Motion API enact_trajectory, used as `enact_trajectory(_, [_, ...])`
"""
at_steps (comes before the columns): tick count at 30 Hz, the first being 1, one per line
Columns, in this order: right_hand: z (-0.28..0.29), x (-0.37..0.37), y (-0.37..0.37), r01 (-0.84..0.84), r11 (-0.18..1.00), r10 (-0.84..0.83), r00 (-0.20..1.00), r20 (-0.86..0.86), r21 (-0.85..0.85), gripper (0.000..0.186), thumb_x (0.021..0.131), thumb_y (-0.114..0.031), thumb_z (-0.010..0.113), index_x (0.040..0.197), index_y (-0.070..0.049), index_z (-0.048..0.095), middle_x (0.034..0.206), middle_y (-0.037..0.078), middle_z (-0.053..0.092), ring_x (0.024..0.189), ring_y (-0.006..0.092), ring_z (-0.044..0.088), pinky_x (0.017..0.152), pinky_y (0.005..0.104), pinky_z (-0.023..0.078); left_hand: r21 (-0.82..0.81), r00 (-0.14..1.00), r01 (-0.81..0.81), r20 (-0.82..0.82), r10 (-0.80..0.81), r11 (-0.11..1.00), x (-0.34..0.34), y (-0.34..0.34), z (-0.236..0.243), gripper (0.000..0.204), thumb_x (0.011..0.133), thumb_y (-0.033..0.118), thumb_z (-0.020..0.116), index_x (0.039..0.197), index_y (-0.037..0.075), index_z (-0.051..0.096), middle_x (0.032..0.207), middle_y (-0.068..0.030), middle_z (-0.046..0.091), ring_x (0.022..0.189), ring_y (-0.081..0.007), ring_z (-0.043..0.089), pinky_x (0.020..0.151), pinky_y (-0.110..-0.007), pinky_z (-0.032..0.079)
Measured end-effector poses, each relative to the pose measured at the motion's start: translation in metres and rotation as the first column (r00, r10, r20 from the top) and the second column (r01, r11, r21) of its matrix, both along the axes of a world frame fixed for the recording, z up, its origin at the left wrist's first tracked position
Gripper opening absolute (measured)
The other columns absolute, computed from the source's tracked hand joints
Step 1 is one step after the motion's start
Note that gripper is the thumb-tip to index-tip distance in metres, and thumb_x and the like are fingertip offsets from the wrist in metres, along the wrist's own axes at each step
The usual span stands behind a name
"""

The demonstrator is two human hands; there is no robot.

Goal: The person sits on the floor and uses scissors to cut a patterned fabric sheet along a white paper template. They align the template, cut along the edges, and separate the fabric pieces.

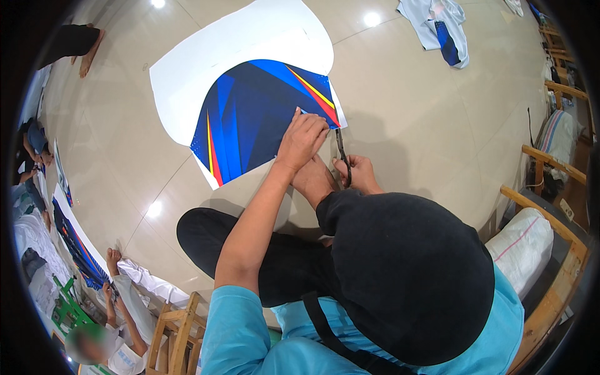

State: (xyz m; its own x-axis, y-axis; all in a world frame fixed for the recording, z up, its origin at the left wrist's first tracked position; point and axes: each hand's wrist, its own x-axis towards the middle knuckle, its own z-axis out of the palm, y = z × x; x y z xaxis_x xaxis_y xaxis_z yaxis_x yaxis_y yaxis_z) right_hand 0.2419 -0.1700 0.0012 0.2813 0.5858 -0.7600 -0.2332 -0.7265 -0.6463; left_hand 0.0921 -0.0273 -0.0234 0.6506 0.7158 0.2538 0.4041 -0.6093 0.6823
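Note:
A printed fabric panel (250,119), dark blue with lighter blue, red and yellow stripes, lies on the floor with a curved white margin (250,37) around its far side. My left hand (303,137) rests on its near right part, fingers bent and closed on the fabric; the fingertips are partly hidden. In my right hand (359,173) are dark-handled scissors (342,156), fingers wrapped through the handles. Their blades meet the panel's right corner, beside the red stripe. My bare foot (314,181) is just below my left hand.
White and blue cloth (440,34) lies at the far right. Wooden frames (550,234) and white sacks (525,240) line the right side. At the lower left, another person (128,319) sits by a similar printed panel (78,240) and a wooden stool (178,331). Someone's foot (92,55) shows far left.

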Motion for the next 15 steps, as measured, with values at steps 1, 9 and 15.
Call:
enact_trajectory(1, [0.001,0.000,0.000,0.004,1.000,-0.004,1.000,-0.008,-0.006,0.035,0.088,-0.027,0.080,0.071,-0.006,0.057,0.057,0.003,0.057,0.045,0.0104,0.053,0.043,0.0273,0.039,-0.001,1.000,0.000,0.005,0.000,1.000,0.000,0.000,0.000,0.011,0.092,0.015,0.073,0.101,0.009,0.068,0.105,-0.0056,0.068,0.113,-0.0252,0.064,0.116,-0.060,0.041])
enact_trajectory(9, [0.004,0.001,0.010,0.025,1.000,-0.025,1.000,0.013,0.004,0.035,0.086,-0.030,0.081,0.073,-0.007,0.059,0.057,0.003,0.057,0.046,0.0100,0.051,0.044,0.0265,0.039,-0.028,1.000,0.001,0.011,0.000,1.000,-0.002,-0.004,0.004,0.014,0.091,0.012,0.075,0.102,0.008,0.069,0.108,-0.0061,0.071,0.114,-0.0269,0.066,0.117,-0.059,0.041])
enact_trajectory(15, [0.008,-0.001,0.012,0.009,1.000,-0.009,1.000,0.024,0.000,0.035,0.087,-0.030,0.080,0.071,-0.007,0.058,0.057,0.002,0.057,0.047,0.0099,0.052,0.045,0.0267,0.039,-0.023,1.000,-0.003,0.027,0.004,1.000,-0.004,-0.007,0.006,0.014,0.091,0.012,0.075,0.102,0.008,0.069,0.108,-0.0059,0.071,0.114,-0.0268,0.066,0.117,-0.058,0.041])
